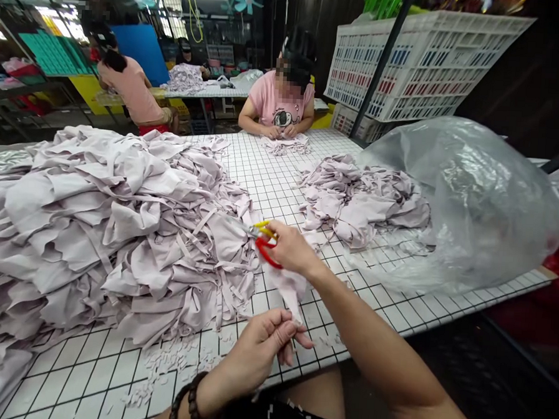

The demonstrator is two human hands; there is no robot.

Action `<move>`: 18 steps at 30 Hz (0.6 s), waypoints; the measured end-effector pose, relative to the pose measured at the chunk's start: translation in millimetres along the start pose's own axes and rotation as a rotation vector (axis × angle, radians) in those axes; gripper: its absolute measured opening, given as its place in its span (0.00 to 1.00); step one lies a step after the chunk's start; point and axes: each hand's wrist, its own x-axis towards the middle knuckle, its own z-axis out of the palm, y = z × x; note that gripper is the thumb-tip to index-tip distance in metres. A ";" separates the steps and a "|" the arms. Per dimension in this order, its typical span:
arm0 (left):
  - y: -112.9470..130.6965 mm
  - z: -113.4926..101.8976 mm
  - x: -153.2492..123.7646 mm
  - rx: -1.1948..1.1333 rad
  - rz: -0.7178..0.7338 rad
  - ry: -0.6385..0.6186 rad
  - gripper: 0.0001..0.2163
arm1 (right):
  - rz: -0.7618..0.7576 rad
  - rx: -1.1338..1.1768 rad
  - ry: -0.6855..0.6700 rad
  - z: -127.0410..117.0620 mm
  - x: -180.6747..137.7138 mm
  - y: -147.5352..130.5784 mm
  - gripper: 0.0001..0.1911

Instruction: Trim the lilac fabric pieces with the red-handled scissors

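Observation:
My right hand (292,246) is closed round a pair of scissors (264,254) with one red and one yellow handle. The blades point left, at the near edge of a large heap of pale lilac fabric pieces (133,227). Below it, my left hand (270,339), with a beaded bracelet at the wrist, pinches the end of a lilac fabric piece (290,292) near the table's front edge. The upper part of that piece lies under my right hand, partly hidden. Small cut scraps (171,357) are scattered on the grid-patterned table (88,362) to the left of my left hand.
A smaller fabric heap (362,198) lies to the right, beside a big clear plastic bag (486,201). Across the table, a person in pink (281,106) handles fabric with both hands. Stacked white crates (423,61) stand behind the bag. Another person (126,89) sits further back.

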 end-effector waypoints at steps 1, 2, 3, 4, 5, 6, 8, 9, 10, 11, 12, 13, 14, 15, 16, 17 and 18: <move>-2.9 1.3 2.9 -0.102 0.004 0.026 0.15 | 0.006 0.032 -0.038 4.2 0.3 1.7 0.04; -6.1 1.5 5.4 -0.169 0.020 0.065 0.15 | 0.035 0.089 -0.068 4.9 -3.9 5.2 0.04; -9.1 0.8 7.5 -0.203 0.042 0.113 0.15 | 0.082 0.174 -0.098 2.7 -12.1 10.1 0.04; -11.6 -0.5 9.0 -0.206 0.068 0.162 0.15 | 0.145 0.294 -0.126 -1.8 -23.6 15.7 0.06; -13.4 -2.0 10.1 -0.182 0.101 0.216 0.14 | 0.196 0.429 -0.173 -7.1 -37.1 21.6 0.08; -14.5 -3.6 10.8 -0.134 0.139 0.269 0.13 | 0.222 0.537 -0.194 -11.9 -51.3 27.0 0.10; -14.5 -6.1 11.6 -0.008 0.219 0.382 0.12 | 0.253 0.693 -0.236 -14.7 -77.4 35.4 0.12; -13.6 -6.8 11.9 0.046 0.253 0.432 0.12 | 0.264 0.752 -0.228 -11.4 -87.5 38.1 0.14; -12.5 -7.2 12.2 0.087 0.279 0.470 0.12 | 0.273 0.790 -0.199 -5.1 -95.1 40.2 0.15; -11.3 -7.4 12.7 0.112 0.301 0.493 0.12 | 0.283 0.816 -0.152 3.1 -100.1 41.6 0.16; -10.3 -7.5 13.4 0.122 0.318 0.498 0.13 | 0.294 0.829 -0.101 12.1 -102.8 42.9 0.16; -9.8 -7.4 14.4 0.112 0.332 0.486 0.14 | 0.304 0.833 -0.061 20.6 -103.8 44.0 0.16; -9.8 -7.3 15.8 0.075 0.337 0.454 0.14 | 0.313 0.833 -0.035 27.2 -103.7 45.2 0.15; -10.5 -7.2 17.4 0.010 0.330 0.406 0.14 | 0.316 0.829 -0.027 31.1 -103.2 46.5 0.15; -11.8 -7.2 19.4 -0.074 0.317 0.354 0.13 | 0.316 0.821 -0.039 31.9 -103.0 47.9 0.15; -13.6 -7.2 21.6 -0.163 0.303 0.307 0.12 | 0.317 0.805 -0.056 29.4 -103.6 49.4 0.15; -15.7 -7.3 23.9 -0.237 0.295 0.272 0.11 | 0.320 0.776 -0.069 24.0 -105.3 50.8 0.15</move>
